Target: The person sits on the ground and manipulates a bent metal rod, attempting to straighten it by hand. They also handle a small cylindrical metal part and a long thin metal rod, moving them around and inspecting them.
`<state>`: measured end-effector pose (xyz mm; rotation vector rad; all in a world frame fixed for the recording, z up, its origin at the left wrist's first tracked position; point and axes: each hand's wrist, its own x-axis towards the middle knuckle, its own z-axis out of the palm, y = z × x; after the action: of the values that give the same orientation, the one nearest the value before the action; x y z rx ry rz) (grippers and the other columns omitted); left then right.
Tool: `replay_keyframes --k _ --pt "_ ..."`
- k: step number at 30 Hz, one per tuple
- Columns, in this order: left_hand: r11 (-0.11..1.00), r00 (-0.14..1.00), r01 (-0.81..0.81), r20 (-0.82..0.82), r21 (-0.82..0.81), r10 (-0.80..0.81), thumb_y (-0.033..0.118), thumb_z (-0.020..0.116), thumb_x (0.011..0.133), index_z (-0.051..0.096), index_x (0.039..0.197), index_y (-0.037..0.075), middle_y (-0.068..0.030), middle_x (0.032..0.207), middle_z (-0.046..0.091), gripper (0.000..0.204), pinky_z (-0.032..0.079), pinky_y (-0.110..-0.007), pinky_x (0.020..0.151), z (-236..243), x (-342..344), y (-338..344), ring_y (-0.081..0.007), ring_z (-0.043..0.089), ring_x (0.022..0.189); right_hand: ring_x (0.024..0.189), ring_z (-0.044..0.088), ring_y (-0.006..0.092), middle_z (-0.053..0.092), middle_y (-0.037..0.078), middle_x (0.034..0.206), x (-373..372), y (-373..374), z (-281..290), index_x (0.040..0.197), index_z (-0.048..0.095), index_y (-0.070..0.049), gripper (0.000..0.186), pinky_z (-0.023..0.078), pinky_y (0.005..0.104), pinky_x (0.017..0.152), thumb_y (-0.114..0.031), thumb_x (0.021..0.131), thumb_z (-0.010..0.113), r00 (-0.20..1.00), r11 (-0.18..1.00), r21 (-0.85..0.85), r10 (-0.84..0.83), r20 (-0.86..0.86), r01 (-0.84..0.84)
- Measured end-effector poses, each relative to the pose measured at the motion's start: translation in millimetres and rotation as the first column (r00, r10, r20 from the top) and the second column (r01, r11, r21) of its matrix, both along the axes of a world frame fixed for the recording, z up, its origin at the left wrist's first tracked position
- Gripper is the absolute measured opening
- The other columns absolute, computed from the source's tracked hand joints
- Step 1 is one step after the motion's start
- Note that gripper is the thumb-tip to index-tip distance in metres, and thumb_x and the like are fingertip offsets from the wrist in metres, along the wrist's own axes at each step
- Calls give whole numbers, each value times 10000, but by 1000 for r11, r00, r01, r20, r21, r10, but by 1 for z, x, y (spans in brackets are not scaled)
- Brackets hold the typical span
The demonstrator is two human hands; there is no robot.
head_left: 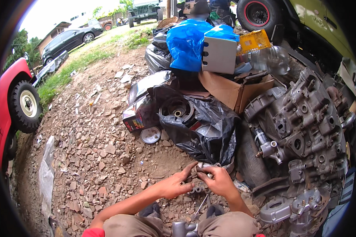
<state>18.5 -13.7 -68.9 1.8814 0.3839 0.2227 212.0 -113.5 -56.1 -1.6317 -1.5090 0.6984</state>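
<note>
Low in the centre of the frame, the left hand (177, 185) and right hand (219, 181) both curl their fingers around a small grey metal part (200, 170). Above sit crumpled black plastic (203, 126), a glossy printed carton (140, 114) and a brown cardboard box (229, 93).

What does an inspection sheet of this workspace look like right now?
Surface: bare dirt ground strewn with reddish stone rubble.
Job's things: small grey metal part held between both hands.
Clutter: black plastic bag, brown cardboard box, blue plastic bag, large grey metal engine block.
Grippers: left hand and right hand both grip the part with their fingers.
Cables: nothing seen.
Surroundings: red vehicle with white wheel, parked dark car.
</note>
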Motion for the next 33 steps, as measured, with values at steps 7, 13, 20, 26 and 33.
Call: replay_keyframes --k 7,13,20,26,33 --pt "984 986 164 -24 -69 -166 387 535 839 -35 1557 54 -346 1451 360 975 325 -437 1102 10 -6 -2 -401 466 1303 708 619 97 677 67 772 11 -17 -13 960 691 33 240 488 266 659 -202 939 648 831 935 -297 -5 -556 -193" --pt "989 997 58 52 -137 -51 528 531 870 -19 1556 57 -346 1466 339 997 328 -454 1103 3 -4 4 -440 407 1348 781 688 210 715 157 854 -5 -4 -2 1020 695 29 342 507 333 724 -298 931 651 999 999 4 -37 -22 37" --pt "997 998 32 49 -67 -28 468 524 892 10 1554 44 -349 1410 418 940 336 -423 1086 -1 -5 7 -430 455 1306 933 666 260 703 185 964 -2 -7 -5 1036 698 43 354 494 369 804 -283 899 692 995 995 30 -95 -19 96" --pt "994 997 71 1 -87 -71 490 531 857 27 1566 87 -321 1435 400 959 349 -440 1071 -1 -2 7 -416 465 1296 800 615 100 718 73 869 5 -5 -6 1023 715 34 278 492 283 743 -206 882 722 943 984 -180 -54 -329 -7" --pt "994 995 100 -24 -42 -101 430 542 821 33 1564 75 -312 1439 397 968 355 -443 1066 2 -3 7 -405 472 1278 807 601 61 706 41 866 14 -2 -4 1018 712 51 239 483 227 715 -145 882 730 857 965 -219 14 -515 -147"
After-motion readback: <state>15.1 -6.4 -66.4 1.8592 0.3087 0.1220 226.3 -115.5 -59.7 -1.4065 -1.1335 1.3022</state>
